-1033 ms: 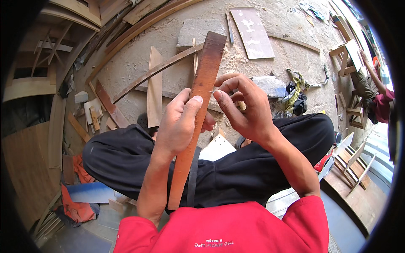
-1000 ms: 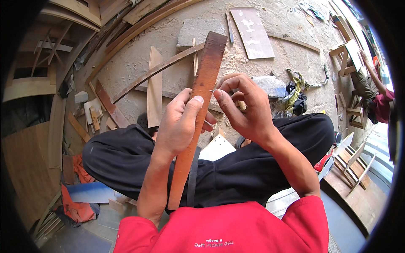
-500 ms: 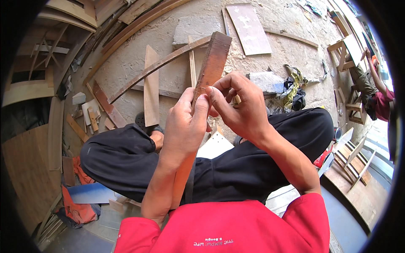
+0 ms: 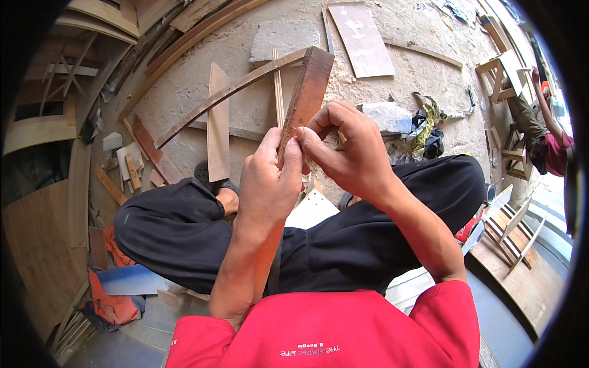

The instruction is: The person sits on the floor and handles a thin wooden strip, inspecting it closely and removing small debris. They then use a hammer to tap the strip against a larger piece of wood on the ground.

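Note:
A reddish-brown wooden plank (image 4: 311,86) stands tilted in front of me, its upper end pointing away and its lower part running down beside my left forearm. My left hand (image 4: 268,175) is closed around its middle, thumb along the near face. Close by the left thumb, my right hand (image 4: 353,150) pinches with thumb and forefinger at the plank's face. Whatever sits in that pinch, if anything, is too small to make out. A long dark wooden strip (image 4: 230,98) slants behind the plank's top end; whether they touch I cannot tell.
A pale board (image 4: 219,122) lies near my left foot. Beyond are a concrete slab (image 4: 285,40) and a whitish panel (image 4: 362,40). Crumpled gold and black plastic (image 4: 429,129) lies right of my hands. Another person (image 4: 546,122) is at the far right, beside wooden frames (image 4: 512,147).
Both hands stay at the same place on the plank. The right thumb and forefinger have shifted very slightly left and closer to the left thumb.

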### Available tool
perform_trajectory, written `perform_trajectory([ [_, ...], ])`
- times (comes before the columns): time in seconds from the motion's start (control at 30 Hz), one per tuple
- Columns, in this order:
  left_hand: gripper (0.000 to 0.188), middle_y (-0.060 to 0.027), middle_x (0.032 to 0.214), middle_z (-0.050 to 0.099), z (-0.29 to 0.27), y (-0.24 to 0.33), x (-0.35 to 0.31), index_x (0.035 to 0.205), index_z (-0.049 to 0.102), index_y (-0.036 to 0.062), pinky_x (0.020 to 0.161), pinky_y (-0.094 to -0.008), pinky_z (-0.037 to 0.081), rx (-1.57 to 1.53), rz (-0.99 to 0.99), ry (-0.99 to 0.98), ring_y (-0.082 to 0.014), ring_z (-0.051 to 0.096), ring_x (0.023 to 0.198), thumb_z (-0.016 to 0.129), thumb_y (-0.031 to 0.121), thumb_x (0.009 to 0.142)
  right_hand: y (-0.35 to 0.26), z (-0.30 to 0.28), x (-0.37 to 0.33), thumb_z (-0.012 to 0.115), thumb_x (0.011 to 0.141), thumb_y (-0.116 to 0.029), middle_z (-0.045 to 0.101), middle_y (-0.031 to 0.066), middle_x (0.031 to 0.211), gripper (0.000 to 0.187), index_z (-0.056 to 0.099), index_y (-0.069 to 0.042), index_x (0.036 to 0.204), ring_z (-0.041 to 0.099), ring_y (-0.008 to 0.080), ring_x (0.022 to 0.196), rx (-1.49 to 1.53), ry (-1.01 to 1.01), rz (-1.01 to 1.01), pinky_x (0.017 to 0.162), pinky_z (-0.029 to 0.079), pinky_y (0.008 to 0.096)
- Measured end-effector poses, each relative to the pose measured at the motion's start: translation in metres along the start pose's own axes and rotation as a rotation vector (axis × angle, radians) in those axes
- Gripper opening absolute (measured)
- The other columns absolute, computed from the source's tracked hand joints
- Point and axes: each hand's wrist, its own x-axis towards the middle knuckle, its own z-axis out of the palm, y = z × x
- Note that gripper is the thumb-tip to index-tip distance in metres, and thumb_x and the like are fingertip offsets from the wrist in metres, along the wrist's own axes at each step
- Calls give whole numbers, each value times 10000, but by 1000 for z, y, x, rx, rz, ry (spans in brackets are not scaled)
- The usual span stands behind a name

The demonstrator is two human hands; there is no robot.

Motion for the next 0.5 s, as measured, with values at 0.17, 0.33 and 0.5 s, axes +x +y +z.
perform_trajectory([
  [0.17,281,-70,690,646,-1,-5,1,1039,599,2,571,-299,489,17,-5,-1,-142,638,619,456,242,1022,-1,-2,2,701,819,-124,623,139,759,202,582,29,763,620,284,729,16,-56,75,678,486,376],
  [0.33,304,-34,702,610,-2,-5,1,1063,592,11,511,-232,459,42,5,-31,-79,562,552,418,259,1045,0,-4,3,695,814,-134,639,155,749,207,595,40,764,631,276,711,50,-82,136,666,493,371],
  [0.5,312,-53,698,627,-4,-6,2,1036,602,3,532,-263,474,-14,-55,-43,-108,591,569,447,274,1026,0,-5,3,686,814,-130,645,151,715,217,595,61,768,645,200,664,139,-122,282,622,518,329],
])
